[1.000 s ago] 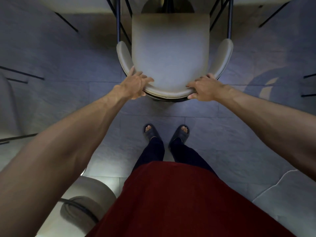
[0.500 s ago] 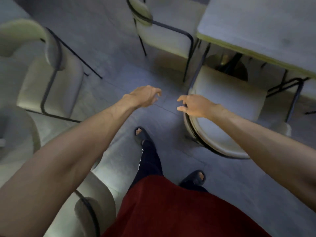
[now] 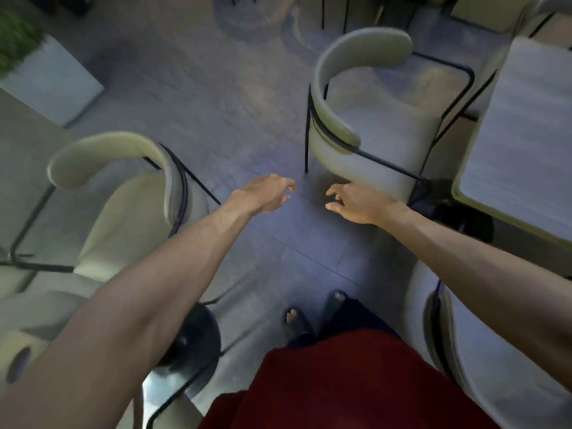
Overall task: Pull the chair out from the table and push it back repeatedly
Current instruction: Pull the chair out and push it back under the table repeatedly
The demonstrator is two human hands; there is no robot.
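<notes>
**Hands free, between chairs**

Over bare floor point(image 3: 216, 97), left hand point(image 3: 266, 193) and right hand point(image 3: 356, 202) hover with fingers loosely spread, holding nothing, close together but apart. Just beyond the right hand: a chair point(image 3: 365, 119), curved back toward the person, seat facing the table point(image 3: 520, 144) at right. Second chair point(image 3: 123, 187) at left, not touched. Frame motion-blurred. Planter point(image 3: 46, 78) far left.

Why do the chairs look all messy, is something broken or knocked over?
Nothing looks broken or tipped. The chair ahead stands upright beside the table, turned at an angle instead of tucked in. Another chair stands upright on the left. Both hands, left hand and right hand, are open and hold nothing.
</notes>
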